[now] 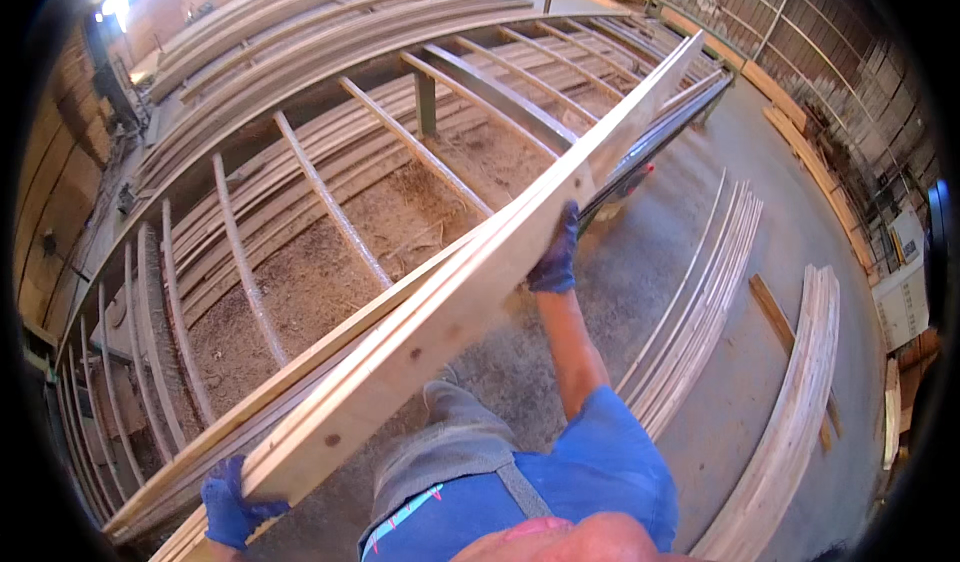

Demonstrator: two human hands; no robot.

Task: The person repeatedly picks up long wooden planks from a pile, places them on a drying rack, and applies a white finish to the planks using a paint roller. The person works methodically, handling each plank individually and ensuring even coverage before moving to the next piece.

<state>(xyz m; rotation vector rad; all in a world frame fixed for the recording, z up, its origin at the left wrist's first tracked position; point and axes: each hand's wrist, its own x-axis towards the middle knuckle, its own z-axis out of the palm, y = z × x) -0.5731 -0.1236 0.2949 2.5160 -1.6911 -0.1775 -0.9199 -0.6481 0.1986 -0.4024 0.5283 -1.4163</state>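
Observation:
Long pale wooden boards (430, 337), stacked face to face with a few dark knots, slant from the lower left to the upper right in front of me. My left hand (236, 507), in a blue glove, is closed around their near left end. Farther along, my right hand (557, 257), also blue-gloved, grips the boards from the right side; its fingers are partly hidden behind the wood. More planks (180, 472) lie along the left side of the held boards, at the near edge of a roller conveyor (335, 212).
Beyond the rollers lie long stacks of lumber (330, 22). Sawdust (400, 202) covers the ground under the conveyor. To my right, a bundle of thin strips (700, 312) and a pile of boards (790, 422) rest on the concrete floor. A grey-white box (903, 287) stands at the far right.

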